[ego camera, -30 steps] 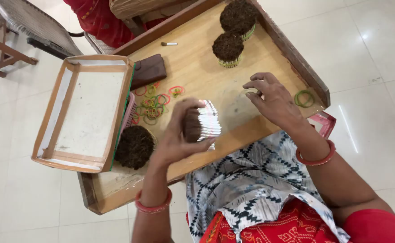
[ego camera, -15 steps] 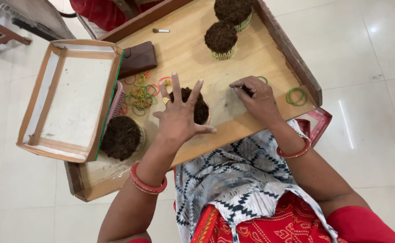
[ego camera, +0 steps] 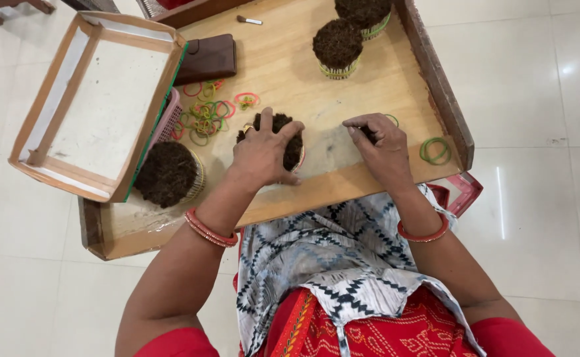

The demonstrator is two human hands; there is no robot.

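Note:
My left hand (ego camera: 263, 153) is clamped over the top of a round dark-topped bundle (ego camera: 289, 132) standing upright on the wooden tray table (ego camera: 283, 73). My right hand (ego camera: 380, 142) rests on the wood just to the right, fingers curled around a small dark bit I cannot make out. A green rubber band (ego camera: 392, 118) peeks out behind its knuckles. Loose coloured rubber bands (ego camera: 207, 114) lie to the left of the bundle.
Another finished bundle (ego camera: 167, 173) stands at the table's left end, two more, one (ego camera: 337, 45) in front of the other (ego camera: 364, 13), at the far side. An empty wooden-framed tray (ego camera: 88, 99) overhangs the left, beside a brown wallet (ego camera: 205, 58). Green bands (ego camera: 435, 150) lie near the right rim.
The left hand has turned the bundle from lying sideways to standing upright and now presses down on its top. The right hand has curled over something small on the wood.

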